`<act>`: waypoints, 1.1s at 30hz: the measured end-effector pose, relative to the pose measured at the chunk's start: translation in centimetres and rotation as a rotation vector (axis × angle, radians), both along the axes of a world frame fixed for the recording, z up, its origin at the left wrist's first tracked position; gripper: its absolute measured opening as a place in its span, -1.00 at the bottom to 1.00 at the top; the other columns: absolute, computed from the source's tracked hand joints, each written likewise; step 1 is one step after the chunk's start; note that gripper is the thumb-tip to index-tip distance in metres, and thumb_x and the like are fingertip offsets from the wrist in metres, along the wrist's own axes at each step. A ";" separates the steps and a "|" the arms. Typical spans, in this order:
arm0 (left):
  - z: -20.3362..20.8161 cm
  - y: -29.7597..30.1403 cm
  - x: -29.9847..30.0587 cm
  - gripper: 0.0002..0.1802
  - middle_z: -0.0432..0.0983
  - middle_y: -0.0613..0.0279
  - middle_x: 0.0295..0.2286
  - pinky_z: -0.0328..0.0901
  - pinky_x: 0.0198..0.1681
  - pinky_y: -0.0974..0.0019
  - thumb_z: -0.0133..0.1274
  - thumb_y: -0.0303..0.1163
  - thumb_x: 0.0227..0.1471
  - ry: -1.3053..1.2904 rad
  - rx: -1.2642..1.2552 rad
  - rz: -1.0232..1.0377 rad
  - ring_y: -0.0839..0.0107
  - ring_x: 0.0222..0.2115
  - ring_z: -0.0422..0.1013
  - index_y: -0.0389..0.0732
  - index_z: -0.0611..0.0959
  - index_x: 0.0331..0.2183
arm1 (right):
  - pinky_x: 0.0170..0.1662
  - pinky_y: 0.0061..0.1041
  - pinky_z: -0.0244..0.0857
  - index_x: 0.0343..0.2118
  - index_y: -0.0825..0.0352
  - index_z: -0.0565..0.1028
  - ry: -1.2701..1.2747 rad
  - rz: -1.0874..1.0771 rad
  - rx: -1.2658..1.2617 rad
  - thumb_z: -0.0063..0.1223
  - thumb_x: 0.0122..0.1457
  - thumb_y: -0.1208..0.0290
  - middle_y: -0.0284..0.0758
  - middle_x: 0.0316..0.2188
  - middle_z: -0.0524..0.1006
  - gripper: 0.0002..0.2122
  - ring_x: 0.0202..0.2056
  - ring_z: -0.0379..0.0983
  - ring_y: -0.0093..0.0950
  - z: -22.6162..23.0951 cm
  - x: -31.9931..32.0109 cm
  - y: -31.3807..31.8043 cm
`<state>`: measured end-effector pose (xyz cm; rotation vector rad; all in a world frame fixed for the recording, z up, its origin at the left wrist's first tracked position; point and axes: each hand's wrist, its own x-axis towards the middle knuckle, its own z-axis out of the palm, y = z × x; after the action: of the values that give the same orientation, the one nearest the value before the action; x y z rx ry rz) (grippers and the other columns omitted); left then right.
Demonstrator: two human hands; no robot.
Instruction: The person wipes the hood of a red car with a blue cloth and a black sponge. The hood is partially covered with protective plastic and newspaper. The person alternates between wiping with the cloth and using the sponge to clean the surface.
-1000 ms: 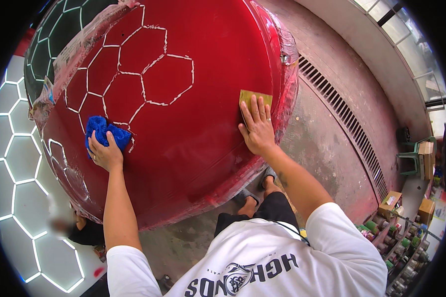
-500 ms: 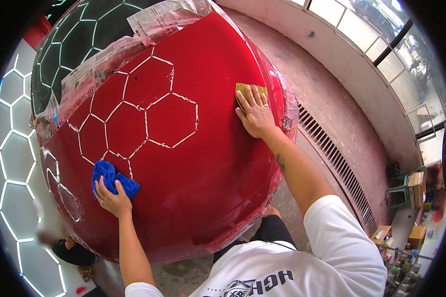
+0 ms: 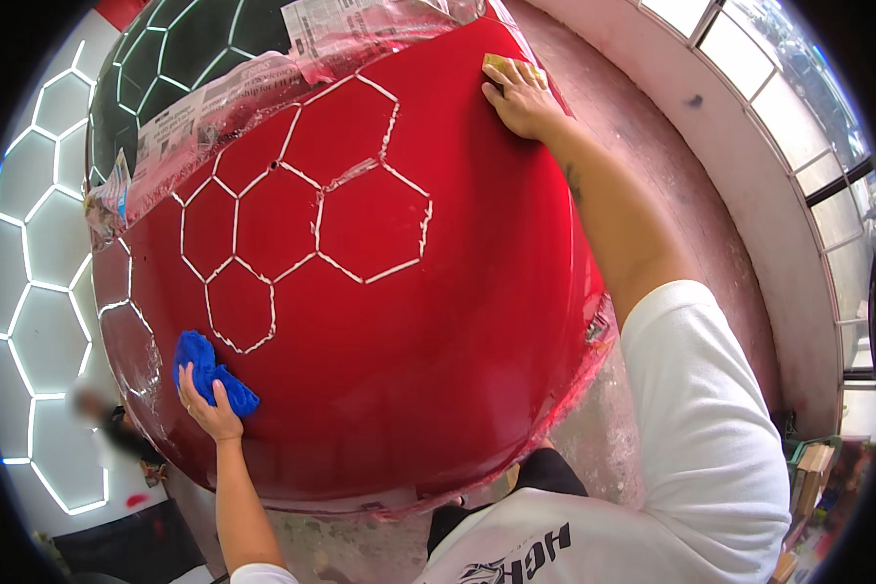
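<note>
A glossy red car hood (image 3: 380, 389) fills the middle, with bright hexagon reflections on its left half. My left hand (image 3: 213, 407) holds a bunched blue microfiber cloth (image 3: 197, 362) against the hood's near left side. At the far right edge of the hood, my right hand (image 3: 524, 100) lies over a yellow piece of sandpaper (image 3: 499, 64) and presses it to the paint. Its fingers are stretched forward with the thumb apart. The palm and fingers hide most of the sandpaper.
Newspaper and clear film (image 3: 214, 102) mask the edge below the dark windshield (image 3: 180, 58). A blurred person (image 3: 127, 428) is low at the left, beside a wall of hexagon lights (image 3: 49, 331). A low wall (image 3: 691, 107) with windows curves along the right.
My right hand has slid the sandpaper forward along the hood's right edge. My left hand and the blue cloth have shifted slightly nearer and left. The whole view has shifted too.
</note>
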<state>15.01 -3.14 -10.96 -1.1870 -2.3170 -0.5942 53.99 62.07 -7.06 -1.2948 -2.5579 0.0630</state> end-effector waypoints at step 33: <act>8.7 -9.1 33.7 -0.70 0.71 0.10 -0.27 0.50 -0.16 0.28 0.42 -0.29 0.13 -0.841 0.086 -0.884 0.31 -0.29 0.63 -0.29 0.80 -0.18 | 0.06 -0.22 0.59 0.08 0.31 0.56 1.844 -0.093 -1.491 0.12 0.48 0.16 -0.26 -0.06 0.69 -0.68 -0.08 0.69 -0.34 2.5 13.7 -67.5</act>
<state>48.74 -12.26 -2.29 -2.2282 -2.1767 -1.7515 67.65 -5.45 -4.54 -0.6580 -0.5092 2.0981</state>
